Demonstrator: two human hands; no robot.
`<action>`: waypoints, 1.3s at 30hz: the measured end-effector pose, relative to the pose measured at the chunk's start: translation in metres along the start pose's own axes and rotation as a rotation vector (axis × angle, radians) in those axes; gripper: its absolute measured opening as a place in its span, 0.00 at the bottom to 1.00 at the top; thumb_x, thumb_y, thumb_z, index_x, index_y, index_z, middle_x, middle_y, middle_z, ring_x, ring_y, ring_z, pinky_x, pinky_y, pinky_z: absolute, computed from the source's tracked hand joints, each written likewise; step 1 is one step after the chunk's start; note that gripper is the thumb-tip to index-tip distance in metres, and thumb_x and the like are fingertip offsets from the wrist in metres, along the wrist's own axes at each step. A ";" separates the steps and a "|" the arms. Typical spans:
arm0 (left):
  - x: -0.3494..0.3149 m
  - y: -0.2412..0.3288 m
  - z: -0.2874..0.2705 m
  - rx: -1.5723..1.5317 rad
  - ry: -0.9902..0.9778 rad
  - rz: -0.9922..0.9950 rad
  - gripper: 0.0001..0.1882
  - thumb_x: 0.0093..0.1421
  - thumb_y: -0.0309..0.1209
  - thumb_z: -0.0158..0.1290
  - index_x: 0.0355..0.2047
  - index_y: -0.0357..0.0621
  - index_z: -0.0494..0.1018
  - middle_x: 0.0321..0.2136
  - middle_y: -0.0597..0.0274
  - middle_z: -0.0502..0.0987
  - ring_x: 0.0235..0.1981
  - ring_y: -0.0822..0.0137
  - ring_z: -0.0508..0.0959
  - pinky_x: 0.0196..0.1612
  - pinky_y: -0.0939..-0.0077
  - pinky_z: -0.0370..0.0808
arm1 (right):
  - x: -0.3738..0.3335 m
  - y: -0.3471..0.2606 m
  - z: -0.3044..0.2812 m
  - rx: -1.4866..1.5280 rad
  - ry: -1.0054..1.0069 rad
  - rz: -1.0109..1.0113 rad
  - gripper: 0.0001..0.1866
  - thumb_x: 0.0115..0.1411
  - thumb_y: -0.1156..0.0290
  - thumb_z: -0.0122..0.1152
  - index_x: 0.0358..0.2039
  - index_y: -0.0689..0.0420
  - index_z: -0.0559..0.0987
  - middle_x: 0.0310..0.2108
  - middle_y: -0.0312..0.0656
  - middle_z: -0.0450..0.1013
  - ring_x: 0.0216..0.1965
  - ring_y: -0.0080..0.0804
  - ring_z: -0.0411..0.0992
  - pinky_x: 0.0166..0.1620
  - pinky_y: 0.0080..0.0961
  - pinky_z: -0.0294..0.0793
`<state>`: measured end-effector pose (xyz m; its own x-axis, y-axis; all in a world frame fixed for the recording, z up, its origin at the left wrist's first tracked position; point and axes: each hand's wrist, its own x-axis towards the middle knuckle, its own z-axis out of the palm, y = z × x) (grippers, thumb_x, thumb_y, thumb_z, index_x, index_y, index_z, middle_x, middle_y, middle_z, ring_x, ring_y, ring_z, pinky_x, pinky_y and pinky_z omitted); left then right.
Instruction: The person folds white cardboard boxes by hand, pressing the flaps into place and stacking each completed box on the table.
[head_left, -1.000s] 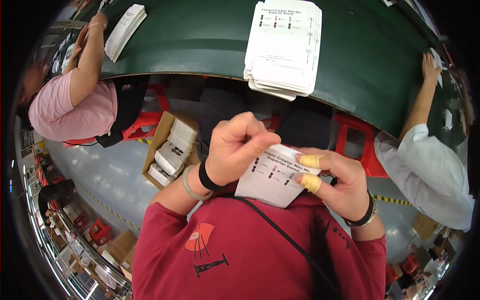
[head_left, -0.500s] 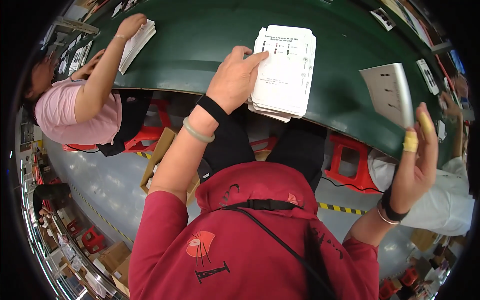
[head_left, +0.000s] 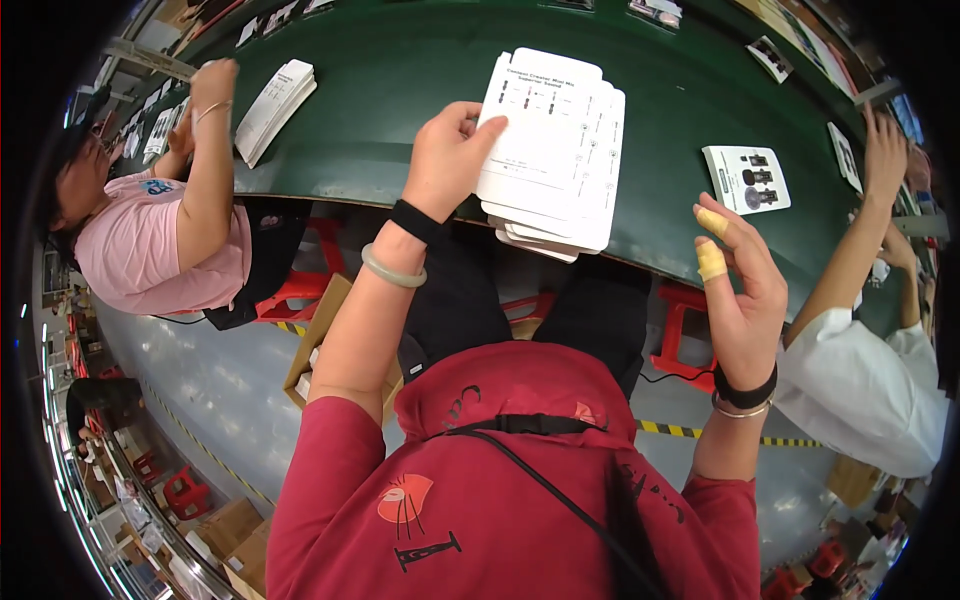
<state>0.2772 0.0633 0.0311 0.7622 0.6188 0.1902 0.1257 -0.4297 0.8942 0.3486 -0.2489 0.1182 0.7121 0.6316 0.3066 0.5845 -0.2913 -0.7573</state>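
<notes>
A stack of white printed cards (head_left: 600,170) with rounded corners lies at the table's near edge in front of me. My left hand (head_left: 450,155) pinches the left side of the top card (head_left: 535,130), thumb above and fingers partly hidden behind it. That card sits shifted left of those below. My right hand (head_left: 740,270), with yellow wraps on two fingertips, is open and holds nothing, just off the table edge. Close beyond it, a white card with dark product pictures (head_left: 748,180) lies on the table.
On the green table (head_left: 400,60), a pile of white cards (head_left: 275,110) stands by a co-worker in pink (head_left: 160,225) at the left. A co-worker's white sleeve (head_left: 860,380) is at the right. Red stools (head_left: 685,330) and an open carton (head_left: 320,340) are below the table.
My right hand has let go of the pictured card, which now lies on the table, and has moved left. The top card under my left hand has slid left off the stack's line.
</notes>
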 end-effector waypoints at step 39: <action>-0.087 0.078 -0.017 -0.925 -0.585 -0.130 0.20 0.60 0.31 0.60 0.49 0.35 0.69 0.47 0.57 0.74 0.46 0.68 0.74 0.50 0.75 0.70 | 0.086 -0.057 -0.002 -0.111 -0.397 -0.142 0.12 0.51 0.69 0.73 0.29 0.63 0.79 0.25 0.37 0.65 0.25 0.26 0.65 0.30 0.21 0.64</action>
<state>0.2094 -0.0126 0.0911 0.9913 0.1113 0.0703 -0.1115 0.4259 0.8978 0.3772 -0.1800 0.1888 0.4293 0.8921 0.1409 0.7197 -0.2436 -0.6502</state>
